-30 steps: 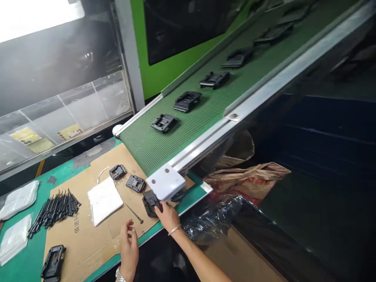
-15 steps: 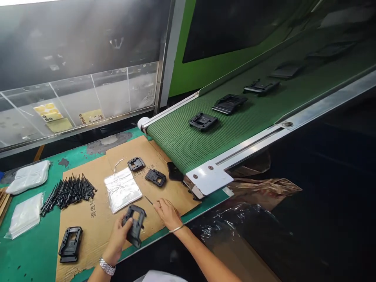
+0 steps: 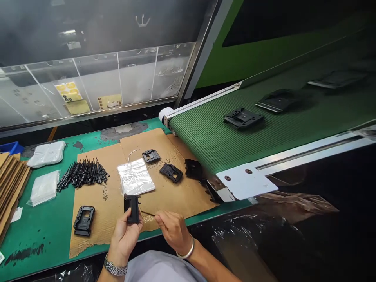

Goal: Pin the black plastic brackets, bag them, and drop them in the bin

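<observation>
My left hand [image 3: 127,235] grips a black plastic frame [image 3: 132,208], held up on edge above the cardboard. Closed around a thin dark rod [image 3: 147,213], my right hand [image 3: 174,232] is just to the right, the rod's tip pointing at the frame's side. Whether the tip touches the frame I cannot tell. Beyond the hands lies a stack of clear plastic bags [image 3: 136,177]. Similar black frames rest on the cardboard [image 3: 111,231], one at the left [image 3: 84,220] and others near the belt's end [image 3: 170,172]. A pile of black rods [image 3: 84,173] lies left of the bags.
A green conveyor belt [image 3: 202,137] slopes down from the right, carrying more black frames [image 3: 244,118]. Its white end plate [image 3: 248,183] juts over the green table [image 3: 53,231]. White bag bundles [image 3: 46,154] and stacked cardboard [image 3: 11,188] sit at the left.
My left hand has turned the frame on edge and brought it closer to my right hand. The rod now points at the frame. My view has swung left; frames on the belt have moved downward.
</observation>
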### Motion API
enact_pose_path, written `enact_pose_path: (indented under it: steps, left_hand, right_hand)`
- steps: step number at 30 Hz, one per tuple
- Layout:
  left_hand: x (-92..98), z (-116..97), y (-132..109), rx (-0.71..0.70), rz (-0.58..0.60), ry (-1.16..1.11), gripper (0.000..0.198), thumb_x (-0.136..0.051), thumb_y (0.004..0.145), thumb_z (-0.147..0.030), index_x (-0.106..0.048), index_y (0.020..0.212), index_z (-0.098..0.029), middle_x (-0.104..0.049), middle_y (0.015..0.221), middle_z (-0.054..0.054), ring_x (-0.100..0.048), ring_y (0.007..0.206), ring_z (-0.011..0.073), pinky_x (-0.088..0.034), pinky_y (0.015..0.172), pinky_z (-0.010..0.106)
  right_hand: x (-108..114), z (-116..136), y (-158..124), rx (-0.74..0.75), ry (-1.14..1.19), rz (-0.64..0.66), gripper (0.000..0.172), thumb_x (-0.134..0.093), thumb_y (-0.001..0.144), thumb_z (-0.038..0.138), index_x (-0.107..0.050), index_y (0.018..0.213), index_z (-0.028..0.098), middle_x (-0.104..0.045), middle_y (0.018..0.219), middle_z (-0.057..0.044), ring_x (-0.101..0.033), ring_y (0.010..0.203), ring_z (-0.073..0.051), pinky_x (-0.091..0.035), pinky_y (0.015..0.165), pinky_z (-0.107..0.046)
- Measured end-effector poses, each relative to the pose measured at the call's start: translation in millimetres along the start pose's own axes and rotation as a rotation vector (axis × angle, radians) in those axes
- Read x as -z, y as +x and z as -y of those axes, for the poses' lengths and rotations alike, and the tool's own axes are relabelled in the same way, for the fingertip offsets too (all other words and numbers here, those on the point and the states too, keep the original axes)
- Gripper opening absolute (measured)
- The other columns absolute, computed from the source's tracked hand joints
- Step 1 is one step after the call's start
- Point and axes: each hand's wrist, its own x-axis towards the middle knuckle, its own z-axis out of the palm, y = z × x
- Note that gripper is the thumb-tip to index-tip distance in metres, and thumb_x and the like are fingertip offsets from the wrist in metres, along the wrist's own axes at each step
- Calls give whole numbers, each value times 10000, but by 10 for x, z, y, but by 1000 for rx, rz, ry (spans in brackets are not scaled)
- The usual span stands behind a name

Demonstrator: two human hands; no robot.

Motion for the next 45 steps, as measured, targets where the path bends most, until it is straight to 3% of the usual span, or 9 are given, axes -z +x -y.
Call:
enact_pose_path:
  steps: [3, 7, 14, 20, 25, 29, 40, 45]
  left_hand:
    - [-62, 82, -70, 48, 16, -33, 166, -383, 844, -96, -535, 779, -73, -581, 669, 57, -570, 586, 101, -473, 508, 207]
    - [-121, 222, -134, 71, -6, -32, 193, -368, 846, -99, -530, 744, -76, -573, 657, 55, -550, 564, 85, -467, 515, 193]
    - [-66, 473, -188, 71, -8, -21, 179, -373, 836, -86, -530, 750, -85, -572, 661, 52, -549, 575, 95, -451, 508, 207]
    - [132, 451, -118, 51, 67, 106, 119, -447, 770, -44, -561, 740, -58, -616, 693, 95, -565, 579, 115, -464, 538, 226]
    - [242, 445, -61, 58, 179, 270, 52, -529, 649, -63, -552, 694, -70, -582, 598, 46, -511, 465, 112, -349, 374, 199]
    - [253, 508, -72, 0, 255, 314, 46, -522, 635, -63, -529, 652, -105, -535, 557, 17, -463, 454, 80, -342, 404, 187]
    - [301, 568, -92, -42, 299, 296, 69, -493, 615, -70, -529, 650, -117, -494, 526, 9, -429, 441, 76, -333, 399, 169]
    - [266, 627, -67, -176, 247, 267, 111, -505, 612, -43, -538, 676, -128, -533, 573, 18, -474, 487, 84, -390, 440, 182]
  right_hand:
    - [161, 110, 112, 210, 3, 31, 429, -217, 945, 266, -442, 592, 176, -474, 509, 7, -410, 466, -106, -243, 492, -254]
    - [271, -19, 194, 346, 28, 85, 447, -188, 948, 281, -435, 591, 176, -462, 500, 14, -381, 454, -108, -220, 483, -263]
    - [445, -281, 338, 329, 106, 111, 395, -250, 938, 258, -423, 592, 175, -456, 503, 19, -380, 459, -100, -219, 480, -253]
    - [486, -430, 422, 308, 221, 151, 415, -228, 947, 284, -435, 606, 171, -447, 507, 19, -361, 457, -95, -227, 481, -244]
    - [544, -400, 431, 469, 341, 256, 440, -196, 950, 303, -421, 595, 173, -437, 510, 20, -367, 474, -93, -228, 490, -246]
    - [575, -339, 456, 564, 325, 265, 431, -205, 945, 283, -422, 590, 171, -455, 513, 15, -363, 468, -94, -205, 478, -260]
    - [685, -348, 256, 713, 310, 311, 390, -304, 924, 282, -429, 570, 177, -452, 466, 27, -323, 407, -92, -142, 421, -267]
    - [714, -285, 229, 529, 368, 269, 412, -213, 942, 263, -417, 595, 179, -449, 499, 18, -343, 442, -96, -214, 449, -258]
